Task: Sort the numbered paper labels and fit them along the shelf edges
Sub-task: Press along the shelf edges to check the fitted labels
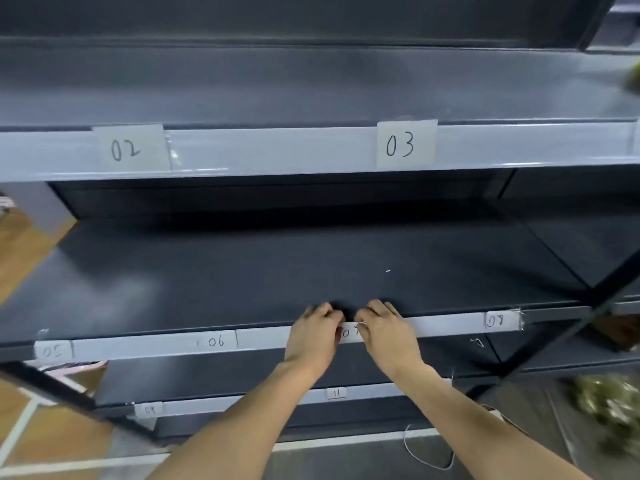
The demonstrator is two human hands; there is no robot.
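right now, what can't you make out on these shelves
Head view only:
- Middle label: second digit covered by the right grip; the left grip hides its other end.
- Whether either grip pinches that label: the contact lies under their own fingers.
- Lower-shelf label: too small and blurred to read surely.
- Greenish heap, right: motion blur, cut by the frame edge.

Handwritten paper label 02 (133,147) and label 03 (405,144) sit on the grey upper shelf edge (259,150). Along the middle shelf edge (266,338) run label 05 (53,350), label 06 (216,341) and label 08 (498,320). Label 07 (349,332) is partly covered, pinched between the left hand (313,341) and right hand (388,336). The lowest shelf edge (194,403) carries a faint label 09 (149,408) and label 11 (336,393).
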